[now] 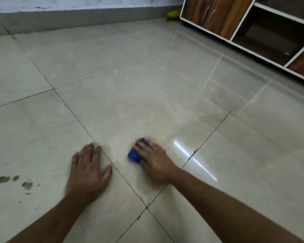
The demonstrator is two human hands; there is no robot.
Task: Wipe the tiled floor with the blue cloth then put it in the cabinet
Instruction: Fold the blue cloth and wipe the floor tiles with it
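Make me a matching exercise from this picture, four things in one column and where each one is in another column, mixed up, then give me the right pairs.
Things:
1. blue cloth
2. left hand
3. cabinet
4. dark stains

Places:
A. top right of the view, with an open compartment
B. flat on the floor, fingers spread, holding nothing
C. under the right hand, on the tile
D. on the tile at the far left edge

Pairs: 1-C, 2-B, 3-A, 4-D
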